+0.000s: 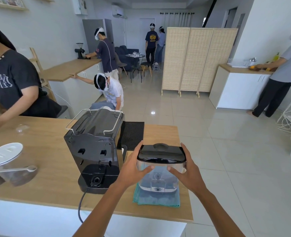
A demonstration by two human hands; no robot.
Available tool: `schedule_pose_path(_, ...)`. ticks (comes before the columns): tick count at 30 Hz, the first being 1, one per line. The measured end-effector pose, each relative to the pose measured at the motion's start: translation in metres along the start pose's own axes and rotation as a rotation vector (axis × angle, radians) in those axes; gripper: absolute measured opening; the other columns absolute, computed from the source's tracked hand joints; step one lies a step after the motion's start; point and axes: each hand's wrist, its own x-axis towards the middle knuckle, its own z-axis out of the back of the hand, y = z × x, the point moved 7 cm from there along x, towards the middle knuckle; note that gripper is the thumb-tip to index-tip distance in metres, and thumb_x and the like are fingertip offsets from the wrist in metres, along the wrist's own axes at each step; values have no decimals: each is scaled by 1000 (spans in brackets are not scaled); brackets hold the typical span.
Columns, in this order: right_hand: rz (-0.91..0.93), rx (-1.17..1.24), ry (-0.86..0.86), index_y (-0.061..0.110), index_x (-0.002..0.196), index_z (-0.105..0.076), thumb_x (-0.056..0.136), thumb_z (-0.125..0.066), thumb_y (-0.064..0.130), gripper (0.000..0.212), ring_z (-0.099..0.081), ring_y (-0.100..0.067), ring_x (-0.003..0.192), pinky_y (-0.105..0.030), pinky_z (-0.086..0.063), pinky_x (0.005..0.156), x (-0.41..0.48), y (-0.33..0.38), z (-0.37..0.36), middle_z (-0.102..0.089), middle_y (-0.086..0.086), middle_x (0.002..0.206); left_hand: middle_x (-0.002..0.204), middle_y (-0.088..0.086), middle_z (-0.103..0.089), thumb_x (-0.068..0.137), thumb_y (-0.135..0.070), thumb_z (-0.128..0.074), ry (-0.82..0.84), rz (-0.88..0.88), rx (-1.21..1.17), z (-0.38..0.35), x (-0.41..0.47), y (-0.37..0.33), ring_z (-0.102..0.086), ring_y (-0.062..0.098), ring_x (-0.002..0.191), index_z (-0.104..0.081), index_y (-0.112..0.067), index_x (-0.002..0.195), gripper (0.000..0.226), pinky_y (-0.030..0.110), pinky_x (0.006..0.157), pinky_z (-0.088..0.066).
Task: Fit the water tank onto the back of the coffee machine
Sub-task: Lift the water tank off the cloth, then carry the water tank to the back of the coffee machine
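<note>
Beside the coffee machine (94, 151), on the right end of the wooden surface (52, 168), you had the water tank (160, 170) between both hands, its clear body over a folded teal cloth (156, 199); whether it rested on the cloth or was just lifted off could not be told. The machine stood with its back toward you, mounting slots and the round valve seat at the base exposed and empty, so the tank was not yet fitted. The likely trouble from there was misalignment: had the tank come in tilted or off to one side, its bottom outlet could have missed the seat and the hooks their slots, and the power cord (81, 206) trailing off the base sat near your path. Your left hand (132, 170) and right hand (187, 171) pressed opposite sides just under the black lid (161, 152), fingers (145, 169) spread wide and clamped on the tank.
</note>
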Motion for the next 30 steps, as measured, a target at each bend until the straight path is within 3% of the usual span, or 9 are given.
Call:
schedule_pose_path(5, -23, 44, 2, 61, 150, -16, 67, -75, 68, 103, -55, 8, 118, -8, -44, 94, 1, -4, -2, -52, 29, 140, 161, -17, -31, 77, -58, -76, 13, -17, -46, 0, 0, 0, -32, 14, 146, -10, -53, 152, 100, 53, 115, -36)
schedule_pose_path(8, -25, 59, -18, 58, 151, -20, 66, -76, 65, 102, -63, -9, 105, -7, -47, 87, -2, -1, -1, -55, 34, 129, 160, -17, -34, 78, -55, -76, 9, -23, -53, 2, -3, -4, -34, 14, 145, -14, -49, 153, 98, 52, 115, -36)
schedule_pose_path(12, -6, 53, -23, 50, 153, -25, 70, -83, 48, 101, -66, -23, 110, -31, -56, 96, -4, 4, -2, -59, 28, 125, 156, -16, -39, 77, -51, -79, 2, -28, -92, 9, -7, -3, -40, 13, 141, -18, -51, 151, 96, 53, 113, -39)
schedule_pose_path(15, 7, 62, -27, 52, 152, -25, 68, -78, 60, 100, -61, -38, 112, -37, -56, 93, -5, 15, -4, -67, 9, 120, 150, -21, -46, 69, -59, -82, -25, -34, -170, 24, -15, -5, -49, 12, 134, -26, -55, 146, 95, 51, 111, -43)
schedule_pose_path(18, 35, 82, -24, 56, 148, -27, 69, -80, 55, 95, -61, -33, 112, -20, -55, 87, -9, 34, -13, -65, 19, 118, 148, -27, -45, 62, -70, -79, -84, -63, -233, 44, -28, -4, -52, 19, 131, -32, -52, 147, 99, 54, 109, -44)
schedule_pose_path(22, 64, 114, -22, 58, 147, -28, 66, -81, 57, 96, -62, -16, 109, -20, -54, 91, -18, 60, -30, -60, 35, 119, 128, -35, -53, 60, -73, -78, -149, -85, -264, 72, -48, 5, -55, -7, 114, -33, -49, 148, 102, 24, 96, -44)
schedule_pose_path(25, 86, 153, -13, 43, 153, -32, 67, -84, 47, 100, -61, -1, 119, -19, -53, 97, -23, 83, -48, -58, 39, 128, 130, -42, -54, 64, -50, -87, -206, -83, -312, 96, -64, 14, -55, -8, 121, -36, -37, 149, 100, 14, 96, -47)
schedule_pose_path(27, 85, 178, -3, 37, 154, -33, 68, -86, 41, 101, -56, 6, 126, -16, -48, 101, -24, 98, -63, -53, 42, 134, 131, -41, -54, 67, -30, -88, -244, -65, -338, 113, -73, 22, -54, -6, 125, -36, -29, 151, 99, 16, 102, -46)
schedule_pose_path(30, 87, 177, 9, 37, 156, -31, 67, -83, 52, 104, -56, 1, 128, -20, -49, 103, -22, 120, -89, -56, 31, 140, 145, -13, -55, 68, -25, -89, -282, -49, -358, 139, -82, 39, -54, 7, 132, -31, -31, 154, 104, 33, 111, -44)
